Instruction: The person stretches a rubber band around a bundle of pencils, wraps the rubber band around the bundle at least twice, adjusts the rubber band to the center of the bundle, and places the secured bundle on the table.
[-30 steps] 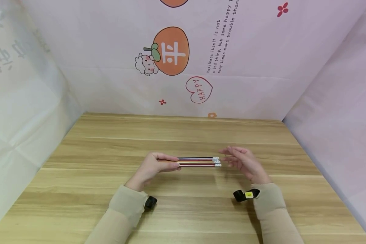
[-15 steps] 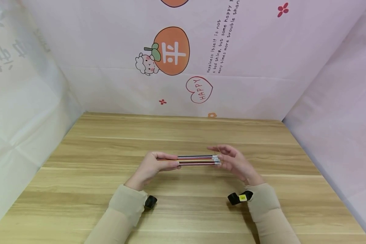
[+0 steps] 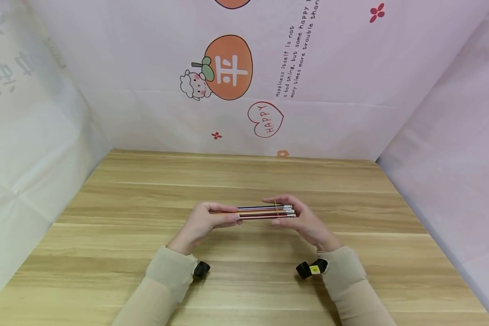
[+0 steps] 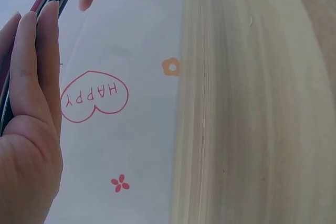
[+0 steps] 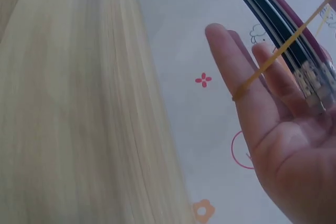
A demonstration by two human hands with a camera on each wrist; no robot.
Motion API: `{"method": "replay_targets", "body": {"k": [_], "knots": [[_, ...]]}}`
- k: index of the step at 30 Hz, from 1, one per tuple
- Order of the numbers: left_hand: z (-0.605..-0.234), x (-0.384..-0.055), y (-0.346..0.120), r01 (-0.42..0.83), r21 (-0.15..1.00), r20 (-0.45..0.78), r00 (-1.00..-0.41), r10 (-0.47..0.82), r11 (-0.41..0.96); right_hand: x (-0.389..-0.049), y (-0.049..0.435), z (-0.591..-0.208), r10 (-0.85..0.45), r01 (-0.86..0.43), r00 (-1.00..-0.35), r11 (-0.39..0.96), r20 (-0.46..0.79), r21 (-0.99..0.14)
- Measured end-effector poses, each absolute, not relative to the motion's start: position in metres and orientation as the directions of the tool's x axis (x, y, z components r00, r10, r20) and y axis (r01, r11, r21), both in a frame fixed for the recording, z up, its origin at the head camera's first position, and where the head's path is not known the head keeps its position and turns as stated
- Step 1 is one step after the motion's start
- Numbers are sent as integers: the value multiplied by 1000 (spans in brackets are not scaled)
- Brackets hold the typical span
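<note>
A bundle of several striped pencils (image 3: 261, 212) with white eraser tips lies level between the hands, above the table. My left hand (image 3: 203, 222) grips it near its left end, thumb in front and fingers behind. My right hand (image 3: 305, 224) surrounds the eraser end with thumb and fingers spread apart. A thin yellow rubber band (image 5: 283, 45) is stretched across those spread fingers, and the bundle passes through its loop. In the right wrist view the metal ferrules (image 5: 311, 80) point towards the palm. The pencils' other ends are hidden by the left hand.
Beneath the hands is a wood-grain table (image 3: 244, 280). A printed pale cloth (image 3: 146, 108) hangs behind it, with white cloth sides left and right. Small black cameras (image 3: 201, 270) sit at both wrists.
My right hand has moved left over the eraser ends, carrying the rubber band along, so the band now surrounds the pencils. The left hand has stayed almost still, holding the bundle.
</note>
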State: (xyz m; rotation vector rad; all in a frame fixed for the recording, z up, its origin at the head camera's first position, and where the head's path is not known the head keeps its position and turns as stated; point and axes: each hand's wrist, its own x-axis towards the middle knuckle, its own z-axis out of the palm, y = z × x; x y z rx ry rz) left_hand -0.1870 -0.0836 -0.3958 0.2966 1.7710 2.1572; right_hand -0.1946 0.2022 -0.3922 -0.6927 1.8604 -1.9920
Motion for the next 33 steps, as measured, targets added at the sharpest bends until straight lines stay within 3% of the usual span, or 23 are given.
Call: {"method": "replay_targets", "body": {"k": [8,17,23,29,33], "knots": [[-393,-185,-83,-133,971,-48,-923,381,-199,-192,197,-390,-530,-92,-829,-190,181,-977],[-390,-185,-83,-128,964,-29,-921,389,-231,-192,187,-400,-539,-48,-788,-429,298,-902],[-389,-184,-82,-143,956,-35,-923,383,-255,-191,180,-407,-555,-46,-793,-356,251,-933],[-391,-184,-83,-164,942,-41,-922,385,-293,-192,175,-410,-481,-90,-852,-250,204,-964],[-390,-182,-79,-169,936,-29,-911,412,-308,-192,176,-416,-459,-137,-849,-285,261,-949]]}}
